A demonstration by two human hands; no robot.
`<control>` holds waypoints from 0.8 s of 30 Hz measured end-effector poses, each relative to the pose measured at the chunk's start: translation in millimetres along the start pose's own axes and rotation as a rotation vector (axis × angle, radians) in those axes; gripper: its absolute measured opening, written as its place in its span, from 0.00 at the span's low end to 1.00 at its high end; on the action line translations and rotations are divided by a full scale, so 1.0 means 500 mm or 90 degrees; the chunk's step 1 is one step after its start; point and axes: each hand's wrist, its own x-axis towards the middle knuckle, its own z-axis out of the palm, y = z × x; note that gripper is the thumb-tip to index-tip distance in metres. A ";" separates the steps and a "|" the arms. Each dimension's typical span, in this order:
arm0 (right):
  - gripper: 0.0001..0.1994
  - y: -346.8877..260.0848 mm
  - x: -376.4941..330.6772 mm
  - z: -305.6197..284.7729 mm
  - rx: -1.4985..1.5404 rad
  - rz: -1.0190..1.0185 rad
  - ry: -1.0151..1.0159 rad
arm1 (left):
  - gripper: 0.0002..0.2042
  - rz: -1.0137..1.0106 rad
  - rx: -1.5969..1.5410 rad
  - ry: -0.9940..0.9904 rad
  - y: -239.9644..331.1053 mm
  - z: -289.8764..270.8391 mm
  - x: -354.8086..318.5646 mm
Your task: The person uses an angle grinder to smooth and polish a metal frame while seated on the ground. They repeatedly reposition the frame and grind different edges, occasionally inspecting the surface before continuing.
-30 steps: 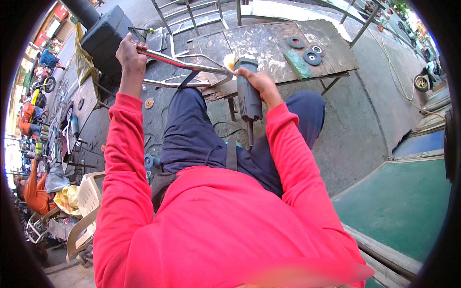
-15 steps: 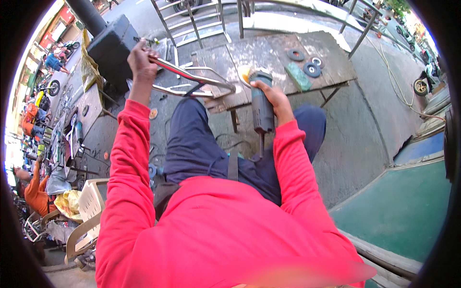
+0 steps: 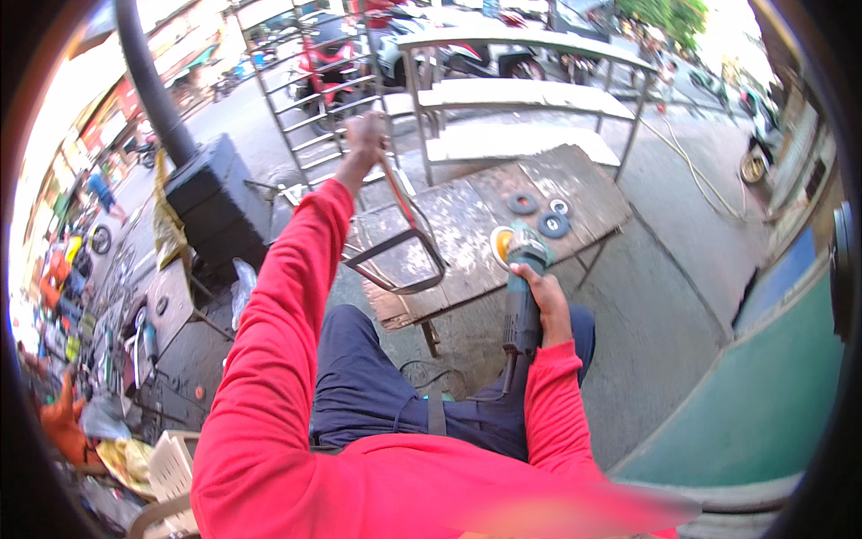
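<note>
My left hand (image 3: 365,139) is closed around one end of a bent metal tube frame (image 3: 417,286), which shows a reddish streak along one bar. The frame stands tilted over the near left part of a worn wooden table (image 3: 480,202), its bent end towards me. In my right hand (image 3: 552,305) is an angle grinder (image 3: 522,310), body down towards my lap and head up at the table's near edge. A yellow disc (image 3: 501,246) shows at the grinder's head, apart from the frame. I cannot tell whether the disc is spinning.
Dark discs (image 3: 553,224) and a small pale ring (image 3: 559,206) lie on the table's right half. Behind it stand a metal rack (image 3: 530,94) and a ladder-like frame (image 3: 310,99). A black block with a post (image 3: 220,193) is at left; a green panel (image 3: 736,386) at right.
My left hand has moved right and away from me, swinging the tube frame over the table. The grinder has shifted right and nearer, still in my right hand. The view has tilted up.
</note>
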 end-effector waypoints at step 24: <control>0.29 -0.026 -0.021 0.016 -0.027 0.016 -0.002 | 0.16 0.155 -0.058 -0.030 0.195 0.024 0.035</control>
